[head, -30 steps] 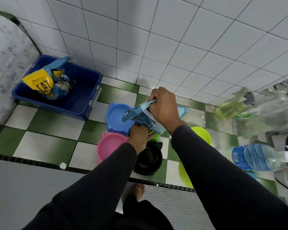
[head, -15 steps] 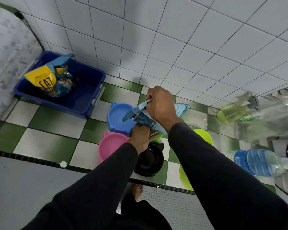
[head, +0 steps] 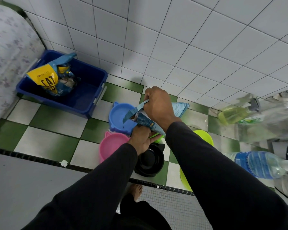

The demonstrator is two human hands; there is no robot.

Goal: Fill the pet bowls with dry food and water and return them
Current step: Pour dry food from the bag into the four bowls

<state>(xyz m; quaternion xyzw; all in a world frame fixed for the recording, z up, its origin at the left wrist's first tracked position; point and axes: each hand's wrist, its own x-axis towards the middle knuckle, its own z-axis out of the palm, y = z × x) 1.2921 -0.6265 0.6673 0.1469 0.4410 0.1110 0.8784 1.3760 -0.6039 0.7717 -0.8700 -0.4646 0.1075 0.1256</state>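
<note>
My right hand [head: 158, 107] grips the top of a light blue food pouch [head: 179, 109], tilted with its open mouth toward the blue cat-eared bowl [head: 118, 115]. My left hand [head: 140, 138] holds the pouch's lower end from beneath. On the green and white floor tiles sit a pink cat-eared bowl [head: 111, 145], a black bowl [head: 150, 161] and a lime green bowl [head: 204, 136] partly hidden by my right arm. No food is visible in the blue bowl. A water bottle [head: 259, 164] with a blue label lies at the right.
A dark blue plastic bin [head: 83, 100] at the back left holds a yellow and blue cat food bag [head: 48, 79]. A spray bottle [head: 236, 112] of yellow liquid and clear bottles [head: 279, 120] lie at the right. White tiled wall behind; my bare foot [head: 136, 190] below.
The pouch has tipped slightly more toward the blue bowl; both hands keep their hold. The camera shifted a little.
</note>
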